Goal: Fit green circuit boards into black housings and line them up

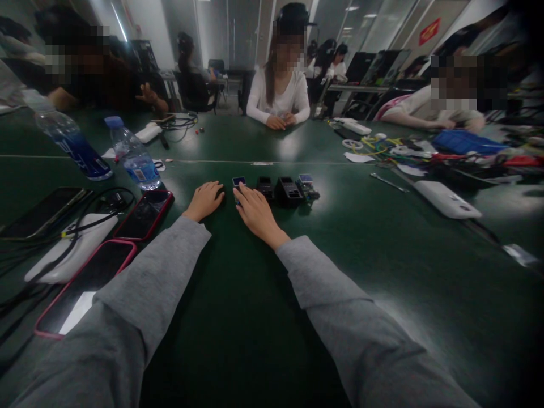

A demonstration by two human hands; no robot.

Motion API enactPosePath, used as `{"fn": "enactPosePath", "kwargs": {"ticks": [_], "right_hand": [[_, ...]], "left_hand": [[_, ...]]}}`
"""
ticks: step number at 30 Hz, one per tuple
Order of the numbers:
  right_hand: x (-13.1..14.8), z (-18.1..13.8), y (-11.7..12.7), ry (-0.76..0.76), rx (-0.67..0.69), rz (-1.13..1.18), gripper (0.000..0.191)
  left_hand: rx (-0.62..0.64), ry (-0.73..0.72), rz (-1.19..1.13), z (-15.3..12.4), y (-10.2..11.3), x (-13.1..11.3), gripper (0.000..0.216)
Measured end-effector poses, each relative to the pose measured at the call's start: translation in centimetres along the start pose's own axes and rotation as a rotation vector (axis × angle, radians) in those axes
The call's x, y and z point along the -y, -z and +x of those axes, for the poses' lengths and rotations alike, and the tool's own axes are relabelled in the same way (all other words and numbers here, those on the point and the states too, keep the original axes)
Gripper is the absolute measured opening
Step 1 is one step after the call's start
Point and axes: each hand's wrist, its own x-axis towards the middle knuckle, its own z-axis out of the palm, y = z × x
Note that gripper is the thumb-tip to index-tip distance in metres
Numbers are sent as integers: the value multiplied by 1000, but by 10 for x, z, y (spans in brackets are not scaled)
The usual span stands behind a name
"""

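To my left a capped water bottle (139, 158), a red-edged phone (144, 214) and a white case (72, 249) with black cables crowd the green table (238, 317), while a wrench (389, 182) lies off to my right. Close beside my right hand (255, 212), a row of two black boxes (289, 191) and a bare circuit board (308, 191) borders the small module (238, 181), whose dark bluish screen has a pale rim. My right fingers cover its lower part, though I can't tell whether they grip it; my left hand (204, 201) lies nearby, fingers loosely spread.
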Motion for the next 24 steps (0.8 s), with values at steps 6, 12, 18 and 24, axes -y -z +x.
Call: {"fn": "enactPosePath", "kwargs": {"ticks": [6,12,18,24], "right_hand": [[-10,2,15,-29,-120,15,50],[-48,-4,9,-154,-147,62,42],[-50,-5,9,-99,-223,68,39],[-64,-22,25,-241,-360,-8,43]], "left_hand": [[1,-8,-9,1,-2,3,44],[33,2,2,1,1,1,48],[19,6,17,0,2,-1,46],[22,-11,5,-1,2,0,48]]}}
